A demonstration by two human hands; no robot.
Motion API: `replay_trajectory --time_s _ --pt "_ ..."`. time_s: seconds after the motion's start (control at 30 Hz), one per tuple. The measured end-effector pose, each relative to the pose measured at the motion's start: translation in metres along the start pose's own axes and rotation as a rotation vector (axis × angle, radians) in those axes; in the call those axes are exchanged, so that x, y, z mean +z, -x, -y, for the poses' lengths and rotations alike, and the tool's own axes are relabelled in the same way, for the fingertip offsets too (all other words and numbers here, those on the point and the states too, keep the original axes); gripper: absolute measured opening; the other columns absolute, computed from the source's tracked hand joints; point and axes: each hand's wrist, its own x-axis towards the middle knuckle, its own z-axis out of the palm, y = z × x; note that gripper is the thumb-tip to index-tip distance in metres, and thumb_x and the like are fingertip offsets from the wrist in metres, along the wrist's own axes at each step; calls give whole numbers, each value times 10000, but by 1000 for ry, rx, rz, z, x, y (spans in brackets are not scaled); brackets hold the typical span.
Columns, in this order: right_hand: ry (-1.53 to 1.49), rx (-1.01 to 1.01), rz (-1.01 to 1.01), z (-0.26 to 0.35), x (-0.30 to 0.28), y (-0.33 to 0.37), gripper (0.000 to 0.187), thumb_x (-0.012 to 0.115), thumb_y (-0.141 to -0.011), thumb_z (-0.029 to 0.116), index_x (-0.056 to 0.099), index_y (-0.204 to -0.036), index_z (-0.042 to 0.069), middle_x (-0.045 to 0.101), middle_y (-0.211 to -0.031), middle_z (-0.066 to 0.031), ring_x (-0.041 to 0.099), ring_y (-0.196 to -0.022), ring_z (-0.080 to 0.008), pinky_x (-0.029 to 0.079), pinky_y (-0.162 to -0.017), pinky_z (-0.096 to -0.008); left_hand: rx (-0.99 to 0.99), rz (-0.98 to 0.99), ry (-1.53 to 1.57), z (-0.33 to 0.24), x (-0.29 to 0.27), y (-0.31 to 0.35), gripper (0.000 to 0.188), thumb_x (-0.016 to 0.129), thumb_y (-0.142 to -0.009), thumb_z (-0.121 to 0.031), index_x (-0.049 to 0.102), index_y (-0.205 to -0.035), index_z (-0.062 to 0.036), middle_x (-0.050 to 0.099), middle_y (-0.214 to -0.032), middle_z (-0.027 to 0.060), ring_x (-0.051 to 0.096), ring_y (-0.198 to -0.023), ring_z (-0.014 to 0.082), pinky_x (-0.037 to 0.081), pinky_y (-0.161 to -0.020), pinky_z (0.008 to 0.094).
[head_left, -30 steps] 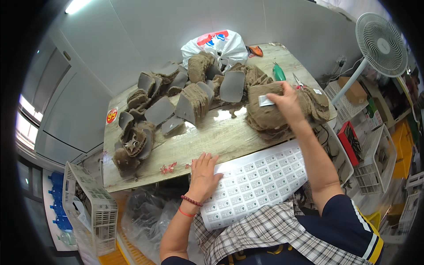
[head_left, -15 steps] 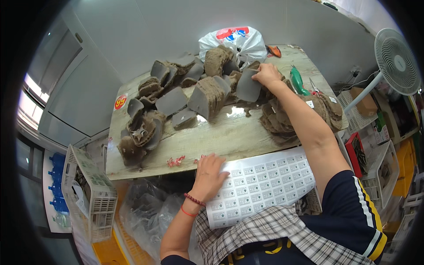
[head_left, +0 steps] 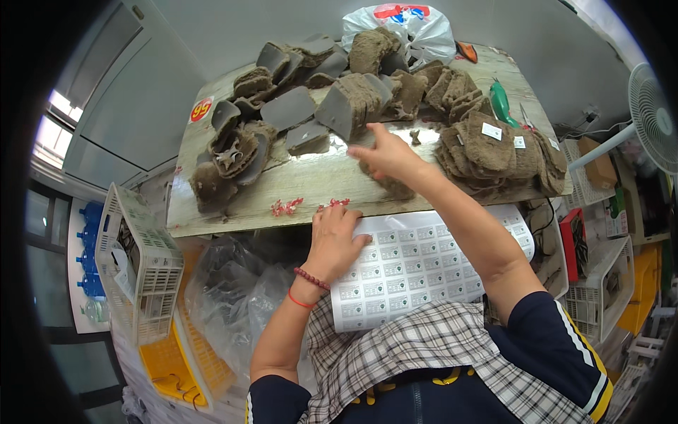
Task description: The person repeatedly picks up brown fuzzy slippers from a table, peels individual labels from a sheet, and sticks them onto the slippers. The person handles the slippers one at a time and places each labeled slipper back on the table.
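My left hand (head_left: 335, 244) lies at the table's near edge, fingers stretched out, beside the left edge of a white sheet of printed labels (head_left: 424, 265). The sheet spreads over my lap and up to the table. Over the table's middle, my right hand (head_left: 392, 157) has its thumb and forefinger spread apart. Beneath it lies a brown fuzzy pad (head_left: 395, 187), partly hidden by the hand and slightly blurred. To its right sits a pile of brown fuzzy pads (head_left: 487, 152), a few bearing white labels. Stacks of similar grey-backed pads (head_left: 349, 106) stand farther back.
A white plastic bag (head_left: 399, 32), a green-handled tool (head_left: 499, 102) and scissors (head_left: 526, 116) are on the table's (head_left: 275, 184) far side. Red scraps (head_left: 286, 206) dot its near edge. Plastic crates (head_left: 145, 261) stand at left, a fan (head_left: 653, 116) at right.
My right hand has come from the far stacks toward me and left, and a brown fuzzy pad now shows beneath it. My left hand stays by the label sheet. The view has shifted.
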Motion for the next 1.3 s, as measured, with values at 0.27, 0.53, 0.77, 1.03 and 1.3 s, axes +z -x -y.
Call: replay_trajectory --time_s 0.27,0.53,0.77,1.03,1.3 --pt "303 -423 120 -55 -21 23 282 724 -831 164 672 -1099 97 594 -1151 -71 549 -1093 -271 489 -898 -387 -82 -25 69 21 -4 10 393 739 -746 -234 627 -1073 -48 584 -1041 108 531 -1057 306 387 -951 407" --pt "98 -236 -245 -14 25 78 236 719 -816 152 694 -1045 104 596 -998 -72 587 -970 -272 505 -820 -383 -401 82 641 32 -11 5 321 702 -723 25 621 -1033 -2 629 -992 51 597 -933 156 483 -850 287" --pt "-177 -356 -128 7 54 115 98 740 -797 100 722 -892 92 613 -899 -55 598 -866 -233 505 -699 -343 -381 -8 790 36 -9 5 368 662 -729 111 589 -1067 -13 615 -998 25 580 -938 106 490 -836 246" --pt "-177 -327 -180 9 60 114 82 740 -745 102 672 -789 93 600 -840 -49 591 -805 -247 480 -718 -370 -384 -8 862 40 -3 6 389 642 -734 141 581 -1084 -16 606 -996 13 573 -944 90 491 -833 227" --pt "-402 -391 -107 3 59 119 147 681 -751 -13 598 -840 68 585 -900 -83 560 -878 -290 460 -756 -377 -442 194 1051 55 -11 5 341 619 -774 116 640 -1096 5 658 -1010 44 619 -916 109 512 -809 246"
